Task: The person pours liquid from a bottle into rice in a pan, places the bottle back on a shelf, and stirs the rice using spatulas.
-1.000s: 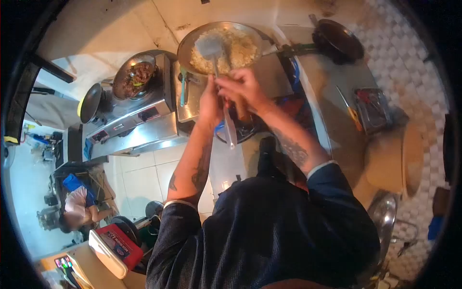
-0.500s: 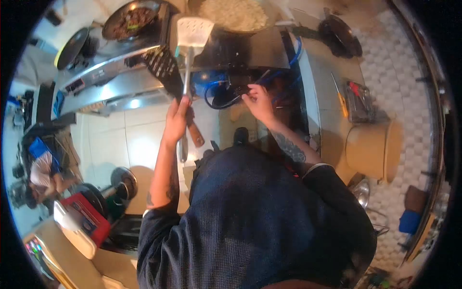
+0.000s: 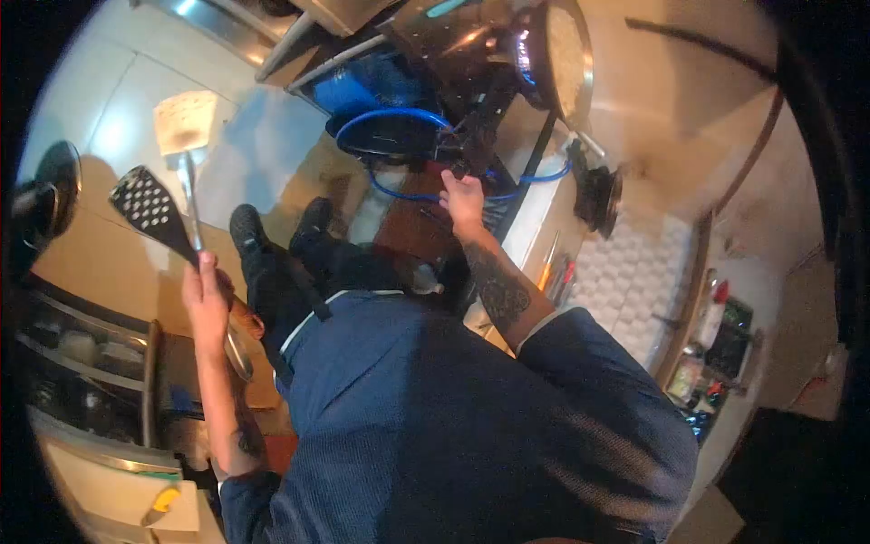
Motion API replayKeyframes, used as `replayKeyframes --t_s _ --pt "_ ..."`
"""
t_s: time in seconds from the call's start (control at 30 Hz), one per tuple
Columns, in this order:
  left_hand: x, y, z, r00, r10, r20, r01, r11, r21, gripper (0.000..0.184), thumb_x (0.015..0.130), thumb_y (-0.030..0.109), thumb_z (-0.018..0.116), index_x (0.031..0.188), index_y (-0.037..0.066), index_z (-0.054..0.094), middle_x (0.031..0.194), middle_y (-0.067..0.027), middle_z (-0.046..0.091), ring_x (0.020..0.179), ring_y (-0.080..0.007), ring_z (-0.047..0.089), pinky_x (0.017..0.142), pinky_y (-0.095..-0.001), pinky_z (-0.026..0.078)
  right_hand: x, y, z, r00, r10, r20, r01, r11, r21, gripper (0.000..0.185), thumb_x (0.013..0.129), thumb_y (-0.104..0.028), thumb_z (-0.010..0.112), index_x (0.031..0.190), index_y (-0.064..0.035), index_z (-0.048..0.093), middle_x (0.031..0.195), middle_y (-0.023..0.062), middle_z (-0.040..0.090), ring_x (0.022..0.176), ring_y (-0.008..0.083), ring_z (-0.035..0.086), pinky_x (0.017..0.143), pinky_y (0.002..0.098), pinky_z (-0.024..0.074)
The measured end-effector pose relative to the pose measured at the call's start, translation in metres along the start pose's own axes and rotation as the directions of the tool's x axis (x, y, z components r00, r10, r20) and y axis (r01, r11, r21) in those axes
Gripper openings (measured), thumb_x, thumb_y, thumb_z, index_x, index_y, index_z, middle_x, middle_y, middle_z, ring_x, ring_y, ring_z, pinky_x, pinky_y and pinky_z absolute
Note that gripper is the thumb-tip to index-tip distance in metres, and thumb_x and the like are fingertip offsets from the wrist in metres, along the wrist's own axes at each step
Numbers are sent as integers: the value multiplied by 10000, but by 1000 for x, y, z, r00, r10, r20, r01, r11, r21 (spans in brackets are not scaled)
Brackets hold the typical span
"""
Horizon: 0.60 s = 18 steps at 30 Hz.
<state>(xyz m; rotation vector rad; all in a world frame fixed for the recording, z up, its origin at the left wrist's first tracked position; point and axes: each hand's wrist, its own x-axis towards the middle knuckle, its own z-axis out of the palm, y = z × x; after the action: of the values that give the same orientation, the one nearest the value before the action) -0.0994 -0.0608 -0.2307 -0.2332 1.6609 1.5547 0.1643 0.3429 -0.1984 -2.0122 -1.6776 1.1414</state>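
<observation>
My left hand (image 3: pixel 208 295) is closed around the handles of two cooking tools. One is a black slotted spatula (image 3: pixel 149 207); the other is a metal turner (image 3: pixel 185 125) with a broad blade. Both heads point up and away from my body, over the floor. Low beside the stove, my right hand (image 3: pixel 464 198) has its fingers curled at a small dark part (image 3: pixel 460 170) near a blue hose (image 3: pixel 412 196). What the fingers grip there is too dark to make out. A wok (image 3: pixel 569 68) with pale food stands above and to the right.
My shoes (image 3: pixel 313 218) are on the tiled floor. Tools with orange and red handles (image 3: pixel 546 275) lie on the ledge at right. A yellow-handled knife (image 3: pixel 163 503) rests on a pale board at lower left. Shelving (image 3: pixel 82 349) stands at left.
The view has swung right and down toward the area below the stove. My left hand has moved away from the stove with both tools. My right hand now reaches lower among the hoses.
</observation>
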Motion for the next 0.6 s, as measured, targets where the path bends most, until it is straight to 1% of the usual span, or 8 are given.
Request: replayKeyframes --t_s 0.03,0.1,0.13,0.23,0.27,0.4,0.5,0.6 --pt "10 -12 0 999 -39 -38 37 998 -53 320 1077 381 533 921 101 529 640 34 474 518 -64 445 464 -245 341 15 2 3 999 32 23 -35 994 106 432 940 -299 751 1127 -64 440 988 117 639 755 209 653 635 357 562" --pt "21 -28 -5 991 -23 -133 21 1000 -14 306 1077 379 529 1004 83 564 641 14 503 505 -72 454 454 -238 335 28 1 3 993 105 62 -119 942 312 372 979 -299 692 1145 -68 453 1013 122 642 781 230 667 669 368 578" --pt "24 -34 -6 989 -48 -137 43 998 -35 317 1076 379 530 1015 71 572 646 4 510 521 -80 470 472 -242 358 30 -1 1 989 128 79 -148 919 366 311 1053 -323 517 1173 -42 462 1062 150 633 920 312 676 817 447 593" --pt "36 -60 -5 979 -116 -169 105 992 -75 342 1076 376 531 1020 43 582 660 -17 521 566 -97 506 526 -256 415 55 -4 3 939 303 159 -340 774 535 354 1075 -328 380 1183 -2 467 1094 181 615 1085 387 632 957 549 551" --pt "36 -64 -6 973 -141 -183 129 989 -78 349 1075 375 531 1017 35 582 665 -22 523 581 -102 517 544 -262 433 61 -6 5 939 315 142 -338 756 560 381 1077 -325 326 1141 23 467 1075 190 602 1162 439 586 1043 627 484" --pt "34 -60 -2 978 -107 -182 96 993 -69 358 1078 369 525 1016 21 583 682 -27 533 607 -113 529 576 -276 455 67 -7 6 920 356 165 -372 656 657 316 1028 -268 388 920 -24 557 872 152 596 1111 403 590 1061 621 475" --pt "30 -53 1 975 -113 -191 105 993 -53 347 1081 368 518 1019 32 581 683 -23 533 595 -111 521 560 -270 441 71 -5 3 922 332 198 -377 660 650 328 1060 -285 341 949 -31 517 839 145 571 1130 429 591 1065 638 461" --pt "29 -47 9 974 -102 -204 90 994 -67 336 1083 369 511 1024 46 579 683 -19 533 587 -103 515 550 -262 426 76 -1 2 912 364 189 -389 622 679 320 1047 -273 354 897 -46 524 829 134 556 1083 410 597 1066 637 460"
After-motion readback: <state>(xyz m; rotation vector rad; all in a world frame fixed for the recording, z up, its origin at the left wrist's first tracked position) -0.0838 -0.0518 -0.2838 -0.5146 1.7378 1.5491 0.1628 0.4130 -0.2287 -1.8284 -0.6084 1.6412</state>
